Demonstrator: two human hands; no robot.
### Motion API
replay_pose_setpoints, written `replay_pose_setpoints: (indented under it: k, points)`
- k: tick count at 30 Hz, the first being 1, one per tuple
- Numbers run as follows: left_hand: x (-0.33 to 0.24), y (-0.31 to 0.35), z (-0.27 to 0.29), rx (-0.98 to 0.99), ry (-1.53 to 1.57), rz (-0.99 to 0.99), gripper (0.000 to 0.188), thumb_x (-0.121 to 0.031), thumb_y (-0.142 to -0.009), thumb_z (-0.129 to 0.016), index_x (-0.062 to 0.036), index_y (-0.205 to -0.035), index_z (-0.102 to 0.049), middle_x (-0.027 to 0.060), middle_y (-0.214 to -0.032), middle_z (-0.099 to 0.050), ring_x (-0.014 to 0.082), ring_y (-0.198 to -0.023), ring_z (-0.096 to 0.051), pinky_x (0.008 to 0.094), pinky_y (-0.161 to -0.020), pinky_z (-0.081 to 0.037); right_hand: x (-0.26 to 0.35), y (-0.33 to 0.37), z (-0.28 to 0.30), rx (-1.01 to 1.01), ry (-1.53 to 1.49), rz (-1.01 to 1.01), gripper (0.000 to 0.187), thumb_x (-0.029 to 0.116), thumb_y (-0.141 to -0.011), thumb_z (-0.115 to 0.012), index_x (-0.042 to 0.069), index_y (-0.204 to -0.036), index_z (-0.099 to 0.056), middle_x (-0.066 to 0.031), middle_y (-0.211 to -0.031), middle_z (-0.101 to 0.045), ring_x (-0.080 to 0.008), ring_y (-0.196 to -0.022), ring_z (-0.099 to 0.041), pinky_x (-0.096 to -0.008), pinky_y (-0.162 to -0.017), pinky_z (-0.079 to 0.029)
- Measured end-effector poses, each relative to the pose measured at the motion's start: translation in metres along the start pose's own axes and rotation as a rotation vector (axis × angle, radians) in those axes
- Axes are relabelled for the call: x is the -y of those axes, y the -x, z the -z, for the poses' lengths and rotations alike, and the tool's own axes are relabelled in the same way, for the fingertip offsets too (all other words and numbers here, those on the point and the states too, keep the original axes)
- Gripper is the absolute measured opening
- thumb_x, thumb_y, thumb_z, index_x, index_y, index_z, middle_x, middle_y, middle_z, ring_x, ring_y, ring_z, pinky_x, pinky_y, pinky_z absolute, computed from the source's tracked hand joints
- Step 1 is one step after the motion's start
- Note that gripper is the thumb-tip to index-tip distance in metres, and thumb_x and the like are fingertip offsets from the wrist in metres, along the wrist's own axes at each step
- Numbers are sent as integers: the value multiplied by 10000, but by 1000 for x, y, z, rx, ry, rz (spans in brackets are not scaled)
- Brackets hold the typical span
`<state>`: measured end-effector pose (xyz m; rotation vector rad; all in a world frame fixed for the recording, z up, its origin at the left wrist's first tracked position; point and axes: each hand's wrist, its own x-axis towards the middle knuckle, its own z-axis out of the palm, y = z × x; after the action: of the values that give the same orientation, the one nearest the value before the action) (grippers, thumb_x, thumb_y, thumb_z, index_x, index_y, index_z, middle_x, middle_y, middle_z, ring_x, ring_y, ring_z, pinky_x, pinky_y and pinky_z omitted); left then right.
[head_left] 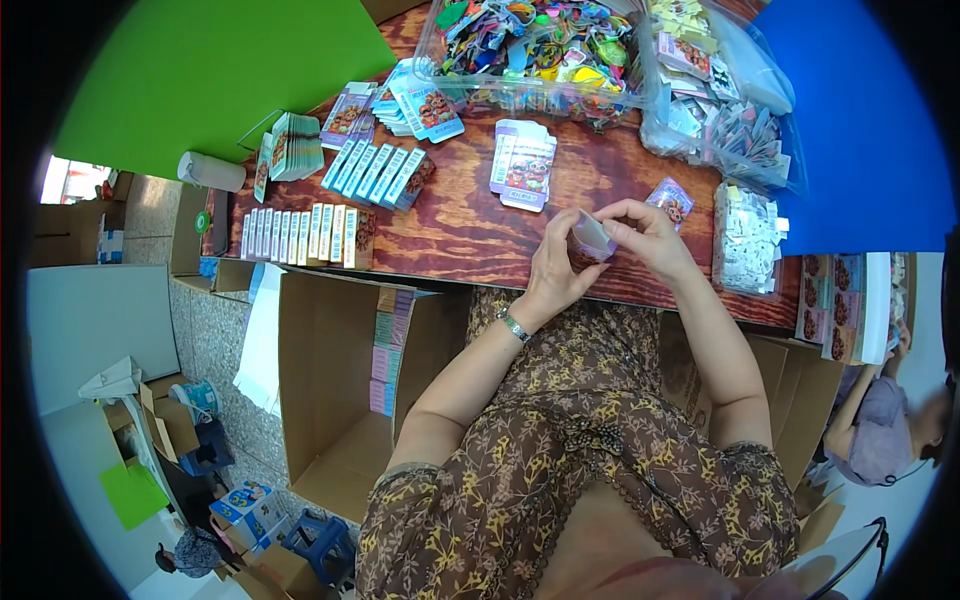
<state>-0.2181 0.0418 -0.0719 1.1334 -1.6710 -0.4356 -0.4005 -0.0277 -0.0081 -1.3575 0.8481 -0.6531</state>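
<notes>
Close to the table's front edge, a small purple folding box (592,237) is gripped between both my hands, its pale inside showing at the top. My left hand (553,268) wraps round its left side and bottom. With thumb and fingertips, my right hand (652,240) pinches the box's upper right edge. Just beyond the hands lie several flattened purple boxes (522,165) in a loose stack. A small shiny printed packet (671,200) rests to the right, behind my right hand.
Rows of filled boxes (305,235) stand at the left, with flat-box stacks (420,105) behind. A clear bin (540,95) of colourful pieces is at the back; a second bin (720,110) and a tray of white packets (748,240) are right. An open carton (335,430) stands below the table.
</notes>
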Motion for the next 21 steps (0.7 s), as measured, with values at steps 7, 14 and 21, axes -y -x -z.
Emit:
replay_pose_setpoints:
  k: [7, 14, 21]
  points:
    - [4, 6, 0, 31, 31, 96, 992, -105, -711, -900, -7, -1477, -276, 246, -1366, -496, 378, -1211, -594, 426, -985, -526, 34, 8, -34, -222, 616, 126, 172, 31, -899, -716, 29, -1071, -721, -51, -952, -663, -160, -904, -660, -295, -746, -518]
    - [2, 0, -2, 44, 28, 24, 960, -52, -715, -850, 25, -1490, -288, 308, -1474, -441, 457, -1322, -509, 466, -1045, -490, 14, 5, -31, -232, 932, 524, 193, -27, -800, -715, 50, -976, -737, -95, -997, -668, -305, -897, -625, -402, -743, -522]
    - [1, -5, 3, 29, -40, 12, 878, -74, -751, -834, 17, -1472, -341, 318, -1493, -421, 483, -1346, -478, 490, -1080, -459, 16, 21, -27, -165, 313, 260, 303, -11, -916, -650, 17, -1218, -658, -123, -1166, -652, -254, -1135, -629, -357, -947, -541]
